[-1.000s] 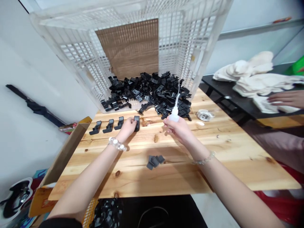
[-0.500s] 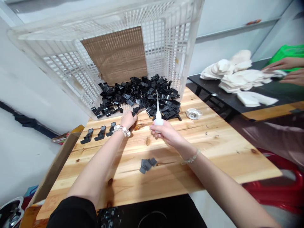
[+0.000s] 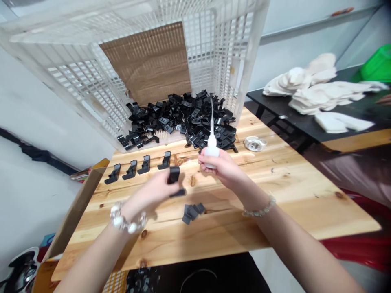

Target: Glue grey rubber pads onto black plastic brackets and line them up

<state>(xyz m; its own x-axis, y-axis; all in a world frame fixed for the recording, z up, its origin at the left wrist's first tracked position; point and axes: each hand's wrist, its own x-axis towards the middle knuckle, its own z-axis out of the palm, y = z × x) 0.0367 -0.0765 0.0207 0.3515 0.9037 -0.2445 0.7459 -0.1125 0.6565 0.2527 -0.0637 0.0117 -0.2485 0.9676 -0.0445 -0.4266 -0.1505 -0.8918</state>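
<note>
My left hand [image 3: 154, 188], blurred by motion, grips a black plastic clip [image 3: 174, 175] above the wooden table. My right hand [image 3: 220, 165] is wrapped round a white dropper bottle [image 3: 211, 151] whose long thin nozzle points up. Behind my left hand several more black clips stand spaced in a row, the rightmost clip [image 3: 164, 160] a little apart from the others. Small dark grey pads [image 3: 192, 212] lie in an overlapping cluster in front of me. A heap of black clips [image 3: 180, 116] spills from the tipped basket at the back.
The white plastic basket [image 3: 244, 77] lies on its side, lined with cardboard [image 3: 152, 61]. A clear round dish [image 3: 255, 143] stands on the wooden table [image 3: 293, 191] to the right. White cloth pieces [image 3: 332, 99] lie on a black side table, with part of a co-worker's hand [image 3: 385, 99] at the edge.
My left hand has come back from the heap toward me, now with a clip in it. Another clip stands at the right of the row. My right hand still holds the bottle.
</note>
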